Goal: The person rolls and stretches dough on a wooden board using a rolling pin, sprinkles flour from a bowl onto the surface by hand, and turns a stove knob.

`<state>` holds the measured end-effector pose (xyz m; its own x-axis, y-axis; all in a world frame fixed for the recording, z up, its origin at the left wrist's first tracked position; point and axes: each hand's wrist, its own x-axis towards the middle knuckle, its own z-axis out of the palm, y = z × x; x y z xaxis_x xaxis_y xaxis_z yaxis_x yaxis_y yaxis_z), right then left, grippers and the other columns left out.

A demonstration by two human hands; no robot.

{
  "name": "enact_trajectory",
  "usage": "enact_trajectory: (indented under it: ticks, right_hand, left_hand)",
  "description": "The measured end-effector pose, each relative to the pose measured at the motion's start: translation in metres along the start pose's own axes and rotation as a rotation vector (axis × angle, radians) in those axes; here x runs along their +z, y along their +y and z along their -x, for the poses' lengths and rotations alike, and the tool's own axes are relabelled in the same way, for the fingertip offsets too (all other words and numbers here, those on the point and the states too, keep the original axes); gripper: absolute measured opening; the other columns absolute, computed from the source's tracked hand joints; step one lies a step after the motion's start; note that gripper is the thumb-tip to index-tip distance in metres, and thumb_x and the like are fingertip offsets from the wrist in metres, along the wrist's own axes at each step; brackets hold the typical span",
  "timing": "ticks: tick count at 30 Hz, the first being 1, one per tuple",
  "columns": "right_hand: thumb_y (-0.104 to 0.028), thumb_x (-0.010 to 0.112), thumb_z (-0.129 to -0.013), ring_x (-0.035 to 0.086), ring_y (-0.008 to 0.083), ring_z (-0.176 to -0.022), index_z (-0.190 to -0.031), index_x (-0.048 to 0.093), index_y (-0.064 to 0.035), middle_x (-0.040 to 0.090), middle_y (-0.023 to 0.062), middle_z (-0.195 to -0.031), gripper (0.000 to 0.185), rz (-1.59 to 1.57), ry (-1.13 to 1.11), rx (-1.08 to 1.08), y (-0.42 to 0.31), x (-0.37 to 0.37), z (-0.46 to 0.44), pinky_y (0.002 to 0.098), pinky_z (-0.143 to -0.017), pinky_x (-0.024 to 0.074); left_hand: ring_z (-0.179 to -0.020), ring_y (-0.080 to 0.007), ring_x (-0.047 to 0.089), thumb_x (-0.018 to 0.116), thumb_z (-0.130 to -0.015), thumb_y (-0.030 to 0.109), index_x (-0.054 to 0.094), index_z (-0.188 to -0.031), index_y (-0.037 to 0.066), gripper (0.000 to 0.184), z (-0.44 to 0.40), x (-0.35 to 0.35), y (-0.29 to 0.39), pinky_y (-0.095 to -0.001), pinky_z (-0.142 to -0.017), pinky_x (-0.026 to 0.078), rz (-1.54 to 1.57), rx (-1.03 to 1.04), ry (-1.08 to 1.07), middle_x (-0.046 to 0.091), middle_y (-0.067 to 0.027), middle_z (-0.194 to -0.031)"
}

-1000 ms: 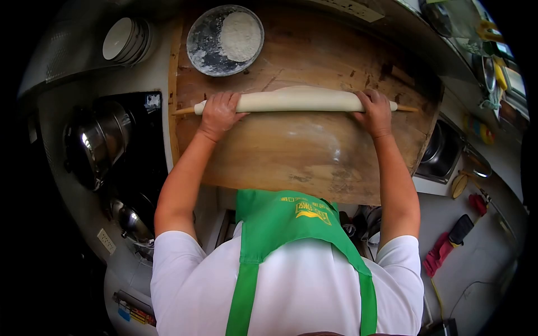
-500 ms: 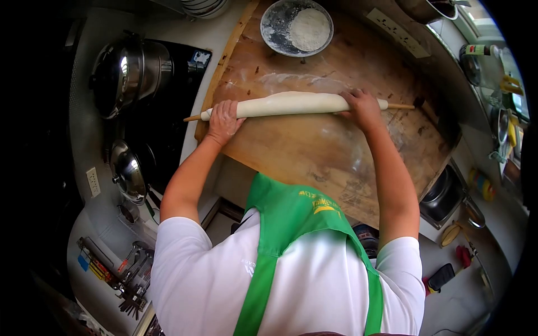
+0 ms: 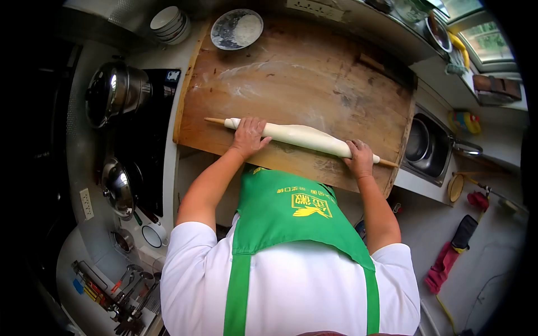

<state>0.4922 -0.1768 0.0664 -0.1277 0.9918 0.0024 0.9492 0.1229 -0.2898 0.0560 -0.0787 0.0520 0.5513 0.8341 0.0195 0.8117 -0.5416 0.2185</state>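
A long rolling pin (image 3: 214, 120) lies slantwise near the front edge of the wooden board, its left end farther from me. Pale dough (image 3: 305, 137) is wrapped round most of its length, with the thin wooden tips showing at both ends. My left hand (image 3: 250, 136) curls over the dough roll near its left end. Over the right end, my right hand (image 3: 360, 158) grips the roll, thumb on the near side. The undersides of both hands are hidden.
At the back left of the flour-dusted board (image 3: 269, 84) stands a bowl of flour (image 3: 244, 30). A stockpot (image 3: 115, 94) and a lidded pan (image 3: 119, 187) are on the stove to the left. Stacked bowls (image 3: 170, 26) sit behind it. To the right is a sink (image 3: 428, 147).
Both hands have brought the dough-wrapped pin towards my body, to the board's near edge. Its right end now points nearer to me. The camera view has also shifted.
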Motion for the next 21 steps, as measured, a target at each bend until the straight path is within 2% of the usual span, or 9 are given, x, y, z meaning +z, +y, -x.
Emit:
enact_trajectory:
  ticks: [2,4,6,9,10,13,18,20,21]
  right_hand:
    - [-0.027,0.092,-0.064,0.062,0.0347,-0.118,-0.131,0.066,-0.0177,0.065,0.0114,-0.131,0.073,0.024,0.01,0.044,-0.004,0.007,0.028,0.0478,-0.102,0.049]
    - [-0.043,0.087,-0.073,0.052,0.037,-0.136,-0.144,0.058,-0.0206,0.055,0.0156,-0.149,0.08,-0.039,0.066,0.027,-0.026,0.002,0.033,0.0524,-0.114,0.0393]
    - [-0.055,0.076,-0.085,0.041,0.0383,-0.147,-0.154,0.05,-0.0236,0.047,0.0184,-0.158,0.08,0.011,0.042,-0.019,-0.055,0.015,0.03,0.0567,-0.121,0.0294]
    - [-0.051,0.063,-0.096,0.04,0.0387,-0.148,-0.154,0.052,-0.0245,0.047,0.0181,-0.158,0.064,0.04,0.058,-0.029,-0.105,0.045,0.014,0.0583,-0.122,0.0269]
    - [-0.051,0.063,-0.096,0.04,0.0387,-0.148,-0.154,0.052,-0.0245,0.047,0.0181,-0.158,0.064,0.035,0.054,-0.011,-0.105,0.049,0.009,0.0583,-0.122,0.0269]
    - [-0.048,0.06,-0.097,0.04,0.039,-0.148,-0.151,0.055,-0.0226,0.048,0.0172,-0.158,0.06,0.025,0.074,0.024,-0.09,0.055,-0.03,0.0588,-0.123,0.0263]
    - [-0.048,0.061,-0.094,0.039,0.0418,-0.148,-0.148,0.058,-0.018,0.05,0.0166,-0.157,0.062,-0.057,0.012,0.128,-0.056,0.041,-0.122,0.0596,-0.122,0.0279]
    - [-0.046,0.062,-0.093,0.04,0.0433,-0.148,-0.147,0.058,-0.0158,0.05,0.0174,-0.156,0.063,-0.032,0.248,0.281,-0.05,0.04,-0.142,0.0592,-0.121,0.0286]
    - [-0.046,0.062,-0.093,0.04,0.0433,-0.148,-0.147,0.058,-0.0158,0.05,0.0174,-0.156,0.063,-0.025,0.247,0.275,-0.05,0.038,-0.132,0.0592,-0.121,0.0286]
  left_hand:
    - [-0.122,-0.0375,0.052,0.066,-0.089,0.048,0.056,-0.133,0.003,0.064,0.01,0.002,0.017,-0.0498,-0.108,0.038,0.016,0.002,-0.093,0.058,-0.0178,-0.127]
    - [-0.139,-0.0388,0.045,0.064,-0.092,0.041,0.051,-0.145,0.002,0.067,0.016,0.004,0.033,-0.0508,-0.117,0.032,-0.084,-0.081,0.039,0.053,-0.0206,-0.144]
    - [-0.145,-0.0378,0.04,0.062,-0.093,0.042,0.05,-0.148,0.002,0.069,0.011,0.021,0.061,-0.0514,-0.121,0.028,-0.085,0.029,0.032,0.05,-0.0196,-0.15]
    - [-0.156,-0.0373,0.029,0.057,-0.096,0.043,0.045,-0.155,0.002,0.073,-0.014,0.047,0.121,-0.053,-0.128,0.019,-0.066,0.185,-0.01,0.041,-0.018,-0.163]
    - [-0.154,-0.0388,0.03,0.055,-0.097,0.042,0.047,-0.155,0.004,0.07,-0.025,0.053,0.138,-0.0542,-0.127,0.02,-0.039,0.071,0.013,0.04,-0.0173,-0.164]
    - [-0.153,-0.0397,0.031,0.054,-0.096,0.041,0.05,-0.153,0.007,0.067,-0.072,0.044,0.135,-0.0549,-0.126,0.021,-0.014,-0.057,-0.07,0.04,-0.0168,-0.164]
    - [-0.153,-0.0424,0.03,0.056,-0.094,0.041,0.057,-0.148,0.011,0.062,-0.159,0.031,0.111,-0.0557,-0.125,0.024,0.098,-0.084,-0.161,0.036,-0.0202,-0.166]
    - [-0.153,-0.0444,0.03,0.057,-0.093,0.043,0.058,-0.147,0.012,0.062,-0.175,0.045,0.101,-0.0559,-0.124,0.027,-0.033,-0.103,0.081,0.035,-0.023,-0.166]
    - [-0.153,-0.0444,0.03,0.057,-0.093,0.043,0.058,-0.147,0.012,0.062,-0.167,0.044,0.104,-0.0559,-0.124,0.027,-0.027,-0.108,0.086,0.035,-0.023,-0.166]
